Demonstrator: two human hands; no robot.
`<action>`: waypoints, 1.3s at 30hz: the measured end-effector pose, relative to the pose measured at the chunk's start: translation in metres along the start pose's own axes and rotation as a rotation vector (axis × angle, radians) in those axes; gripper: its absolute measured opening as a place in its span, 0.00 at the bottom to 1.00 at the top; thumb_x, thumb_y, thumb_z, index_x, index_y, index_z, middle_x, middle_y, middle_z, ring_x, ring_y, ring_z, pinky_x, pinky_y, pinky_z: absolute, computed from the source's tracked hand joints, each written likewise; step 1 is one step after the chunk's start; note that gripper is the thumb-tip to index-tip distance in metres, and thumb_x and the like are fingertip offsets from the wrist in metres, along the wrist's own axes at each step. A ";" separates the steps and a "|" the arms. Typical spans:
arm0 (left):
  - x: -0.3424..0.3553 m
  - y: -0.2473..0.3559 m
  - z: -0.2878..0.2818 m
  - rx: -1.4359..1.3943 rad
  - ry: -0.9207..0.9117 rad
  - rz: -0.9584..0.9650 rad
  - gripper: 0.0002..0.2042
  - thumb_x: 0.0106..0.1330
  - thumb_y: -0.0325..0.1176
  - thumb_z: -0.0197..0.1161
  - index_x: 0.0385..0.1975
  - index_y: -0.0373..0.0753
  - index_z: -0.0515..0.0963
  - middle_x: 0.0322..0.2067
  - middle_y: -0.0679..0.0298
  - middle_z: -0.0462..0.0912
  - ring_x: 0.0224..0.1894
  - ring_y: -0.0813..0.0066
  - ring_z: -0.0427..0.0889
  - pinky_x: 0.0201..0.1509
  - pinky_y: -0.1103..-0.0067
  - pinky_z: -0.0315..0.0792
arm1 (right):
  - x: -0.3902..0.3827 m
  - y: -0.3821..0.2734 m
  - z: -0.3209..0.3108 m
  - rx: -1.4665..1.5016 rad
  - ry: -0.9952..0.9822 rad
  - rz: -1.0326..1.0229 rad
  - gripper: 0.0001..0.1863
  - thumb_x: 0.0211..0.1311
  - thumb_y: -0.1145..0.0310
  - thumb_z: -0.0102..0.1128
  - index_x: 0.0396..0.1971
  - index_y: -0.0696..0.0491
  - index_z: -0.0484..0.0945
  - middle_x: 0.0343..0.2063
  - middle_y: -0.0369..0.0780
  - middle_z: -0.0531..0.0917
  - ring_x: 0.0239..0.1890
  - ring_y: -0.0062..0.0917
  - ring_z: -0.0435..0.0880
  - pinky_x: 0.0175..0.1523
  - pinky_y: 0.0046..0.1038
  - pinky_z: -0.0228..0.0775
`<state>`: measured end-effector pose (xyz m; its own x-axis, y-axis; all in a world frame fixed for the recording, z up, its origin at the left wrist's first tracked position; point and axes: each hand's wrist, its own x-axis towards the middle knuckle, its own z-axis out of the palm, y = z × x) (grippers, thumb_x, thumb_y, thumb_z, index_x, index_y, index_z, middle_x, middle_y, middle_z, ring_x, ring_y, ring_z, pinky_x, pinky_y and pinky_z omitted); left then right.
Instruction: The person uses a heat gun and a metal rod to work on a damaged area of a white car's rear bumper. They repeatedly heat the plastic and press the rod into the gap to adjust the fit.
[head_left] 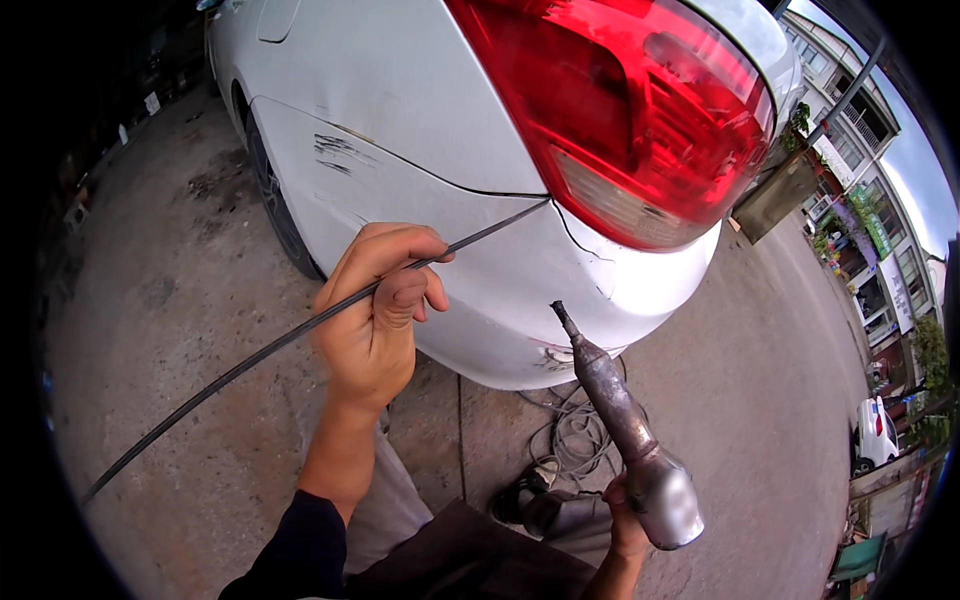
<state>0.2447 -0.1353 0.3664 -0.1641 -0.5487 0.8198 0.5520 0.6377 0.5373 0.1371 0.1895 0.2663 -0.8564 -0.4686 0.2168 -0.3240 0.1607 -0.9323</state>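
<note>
My left hand [372,310] pinches a thin dark plastic rod [255,358] between thumb and fingers. From the hand the rod runs up to the right, its tip at the seam by the lower corner of the red tail light [690,110]; the other end trails down to the left. A crack [575,238] curves from that corner into the white bumper [480,315]. Lower right, my right hand [626,522] is closed around a metal hot-air gun [622,415], partly hidden behind its body. The gun's narrow nozzle points up at the bumper, below the crack, seemingly apart from it.
Black scuffs [340,152] mark the white rear panel above the rear wheel [272,195]. A coiled grey cable [575,435] lies on the concrete ground [190,300] near my shoe [525,488]. At the right, another white car [877,432] stands by buildings.
</note>
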 end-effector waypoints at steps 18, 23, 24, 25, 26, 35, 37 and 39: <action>-0.004 0.008 0.033 0.262 -0.127 -0.077 0.10 0.67 0.31 0.51 0.35 0.28 0.75 0.35 0.57 0.76 0.28 0.78 0.77 0.27 0.86 0.69 | 0.046 -0.007 0.045 0.367 0.022 -0.014 0.22 0.48 0.62 0.68 0.37 0.59 0.71 0.18 0.36 0.75 0.17 0.18 0.72 0.22 0.18 0.62; -0.021 -0.001 0.037 0.178 -0.051 -0.243 0.17 0.70 0.38 0.45 0.33 0.29 0.74 0.34 0.59 0.76 0.28 0.77 0.78 0.26 0.85 0.69 | 0.051 0.014 0.041 0.449 -0.056 -0.038 0.23 0.46 0.65 0.68 0.40 0.59 0.70 0.18 0.36 0.75 0.17 0.19 0.73 0.22 0.19 0.63; -0.019 -0.004 0.032 0.191 -0.060 -0.259 0.18 0.70 0.39 0.43 0.33 0.28 0.74 0.33 0.57 0.77 0.28 0.76 0.79 0.26 0.85 0.70 | 0.051 0.008 0.046 0.498 -0.060 -0.035 0.23 0.46 0.66 0.68 0.41 0.59 0.70 0.18 0.36 0.75 0.17 0.19 0.73 0.21 0.19 0.64; -0.021 -0.005 0.024 0.202 -0.055 -0.283 0.19 0.71 0.40 0.42 0.33 0.28 0.73 0.33 0.56 0.77 0.28 0.74 0.79 0.26 0.84 0.70 | 0.045 0.018 0.045 0.489 -0.054 -0.043 0.23 0.45 0.66 0.68 0.41 0.59 0.70 0.18 0.37 0.75 0.17 0.20 0.73 0.21 0.19 0.64; -0.020 -0.006 0.022 0.172 -0.011 -0.306 0.20 0.71 0.42 0.41 0.32 0.28 0.73 0.32 0.56 0.77 0.28 0.74 0.79 0.26 0.83 0.71 | 0.043 0.039 0.041 0.485 -0.064 -0.063 0.24 0.45 0.66 0.68 0.41 0.60 0.70 0.18 0.37 0.75 0.16 0.20 0.73 0.21 0.19 0.64; -0.068 -0.040 -0.045 -0.089 0.327 -0.685 0.19 0.70 0.44 0.43 0.35 0.31 0.70 0.33 0.58 0.76 0.27 0.75 0.78 0.25 0.82 0.72 | 0.064 0.096 0.036 0.304 -0.165 -0.153 0.17 0.44 0.70 0.66 0.33 0.59 0.71 0.17 0.37 0.74 0.15 0.21 0.72 0.21 0.22 0.64; -0.087 -0.051 -0.072 -0.256 0.440 -0.826 0.16 0.69 0.44 0.46 0.36 0.35 0.70 0.31 0.60 0.76 0.26 0.75 0.77 0.25 0.81 0.70 | 0.070 0.104 0.042 0.247 -0.165 -0.190 0.15 0.44 0.70 0.66 0.30 0.58 0.72 0.16 0.37 0.74 0.15 0.21 0.72 0.22 0.22 0.64; -0.110 -0.060 -0.102 -0.441 0.558 -0.954 0.14 0.68 0.43 0.47 0.36 0.37 0.71 0.29 0.61 0.76 0.26 0.75 0.76 0.25 0.80 0.69 | 0.068 0.086 0.052 0.222 -0.190 -0.162 0.14 0.44 0.69 0.66 0.28 0.58 0.72 0.16 0.37 0.74 0.16 0.21 0.72 0.22 0.22 0.64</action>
<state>0.3129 -0.1682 0.2240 -0.3433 -0.9298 -0.1324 0.6514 -0.3373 0.6797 0.0719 0.1261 0.1862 -0.7039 -0.6297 0.3287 -0.3364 -0.1120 -0.9350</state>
